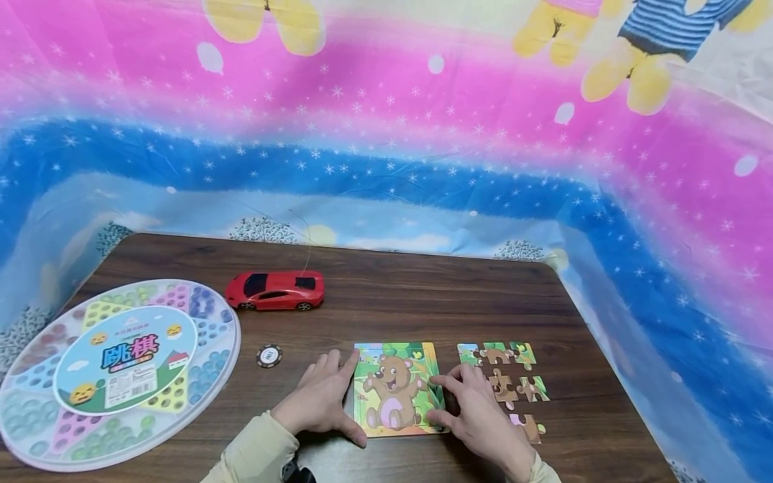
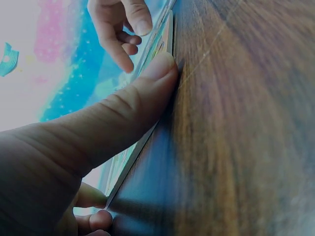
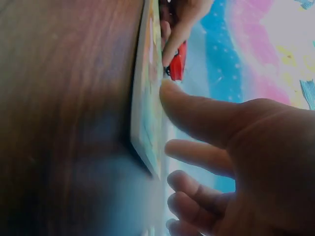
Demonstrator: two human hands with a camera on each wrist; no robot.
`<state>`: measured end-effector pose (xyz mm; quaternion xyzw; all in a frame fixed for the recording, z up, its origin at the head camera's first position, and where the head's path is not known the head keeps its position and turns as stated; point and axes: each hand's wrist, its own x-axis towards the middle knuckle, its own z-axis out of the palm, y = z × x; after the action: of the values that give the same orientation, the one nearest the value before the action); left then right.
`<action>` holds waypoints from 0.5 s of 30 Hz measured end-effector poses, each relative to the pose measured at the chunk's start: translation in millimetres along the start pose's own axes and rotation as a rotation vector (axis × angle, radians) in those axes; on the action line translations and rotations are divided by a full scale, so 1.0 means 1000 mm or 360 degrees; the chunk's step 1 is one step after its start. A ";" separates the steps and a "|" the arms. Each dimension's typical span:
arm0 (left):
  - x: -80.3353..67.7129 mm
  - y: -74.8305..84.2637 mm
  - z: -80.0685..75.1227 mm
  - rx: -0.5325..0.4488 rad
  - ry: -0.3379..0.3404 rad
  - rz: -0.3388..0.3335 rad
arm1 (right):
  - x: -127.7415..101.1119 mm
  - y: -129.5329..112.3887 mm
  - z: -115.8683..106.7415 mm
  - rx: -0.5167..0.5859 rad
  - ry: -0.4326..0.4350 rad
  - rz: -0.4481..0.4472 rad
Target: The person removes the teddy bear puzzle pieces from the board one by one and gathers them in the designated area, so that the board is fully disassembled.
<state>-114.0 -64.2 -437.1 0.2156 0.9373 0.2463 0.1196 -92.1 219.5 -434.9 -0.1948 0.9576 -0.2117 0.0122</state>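
Two hands rest at the sides of a puzzle board (image 1: pixel 398 389) that lies flat on the brown worktop (image 1: pixel 423 288), near the front edge. The board shows a brown bear with a pink tummy, green leaves behind it and a yellow rim.

One round game box (image 1: pixel 115 372) sits at the far left of the worktop. It has a clear lid, and under the lid are little marbles in many colours — green, blue, pink — set in pockets around a paper label.

The left hand (image 1: pixel 323 399) lies on the worktop with its fingers (image 2: pixel 157 69) nearly straight, and the thumb presses against the left edge of the board. The right hand (image 1: pixel 480 412) touches the right side of the board; its fingers (image 3: pixel 197 115) are spread and only a little bent, and they grip nothing.

Just to the right of the board lie loose puzzle pieces (image 1: pixel 510 379) — brown and green, side by side in rows. A red toy car (image 1: pixel 274 290) stands farther back on the worktop. A small dark round chip (image 1: pixel 268 355) lies between the game box and the left hand.
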 end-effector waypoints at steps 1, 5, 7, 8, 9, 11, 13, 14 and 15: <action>0.000 0.000 0.000 -0.0002 -0.0003 0.0000 | 0.000 0.000 0.001 -0.0005 -0.0003 -0.0014; 0.000 0.000 0.001 0.0005 -0.0009 -0.0006 | -0.001 -0.001 0.004 -0.0030 0.0023 -0.0051; 0.001 0.000 0.001 0.0010 -0.0009 -0.0007 | -0.001 0.000 0.005 -0.0029 0.0031 -0.0061; 0.001 0.000 0.001 0.0011 -0.0008 -0.0007 | -0.001 0.000 0.005 -0.0029 0.0032 -0.0066; 0.001 0.000 0.001 0.0013 -0.0006 -0.0007 | -0.001 0.000 0.005 -0.0025 0.0032 -0.0069; 0.001 0.000 0.001 0.0017 -0.0002 -0.0006 | -0.002 0.000 0.005 -0.0019 0.0030 -0.0081; 0.001 0.000 0.001 0.0021 0.0004 -0.0006 | -0.002 0.000 0.004 -0.0020 0.0026 -0.0096; 0.001 0.000 0.001 0.0021 0.0005 -0.0006 | -0.002 -0.001 0.004 -0.0023 0.0027 -0.0106; 0.001 0.000 0.001 0.0022 0.0006 -0.0006 | -0.002 -0.001 0.004 -0.0027 0.0029 -0.0113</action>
<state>-114.7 -63.2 -438.5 0.2142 0.9396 0.2401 0.1167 -89.4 218.1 -438.3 -0.2268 0.9519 -0.2058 -0.0058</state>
